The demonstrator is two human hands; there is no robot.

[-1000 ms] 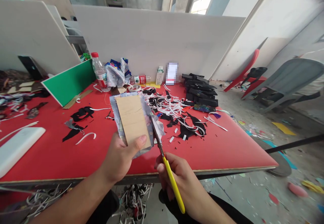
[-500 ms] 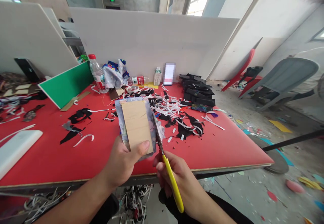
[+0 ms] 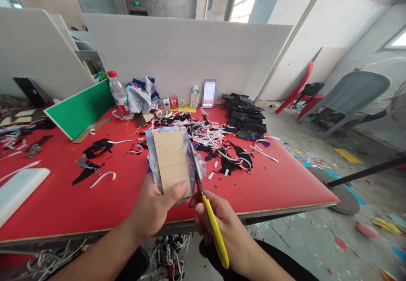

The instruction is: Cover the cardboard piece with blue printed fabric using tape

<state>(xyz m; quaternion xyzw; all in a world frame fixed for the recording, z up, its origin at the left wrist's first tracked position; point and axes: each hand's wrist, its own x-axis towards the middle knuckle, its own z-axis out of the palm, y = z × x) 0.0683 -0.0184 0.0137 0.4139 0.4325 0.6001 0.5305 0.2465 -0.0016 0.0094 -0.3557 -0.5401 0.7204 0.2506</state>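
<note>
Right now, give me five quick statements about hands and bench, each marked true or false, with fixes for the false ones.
1. The left hand holds the tan board with patterned material. True.
2. The right hand has the yellow-handled scissors. True.
3. In the picture, the scissors' blades are left of the tan board. False: they are on its right side.
4. The red-capped bottle is lying flat on its side. False: the bottle is standing.
5. In the picture, the stack of black pieces is right of the green panel. True.
</note>
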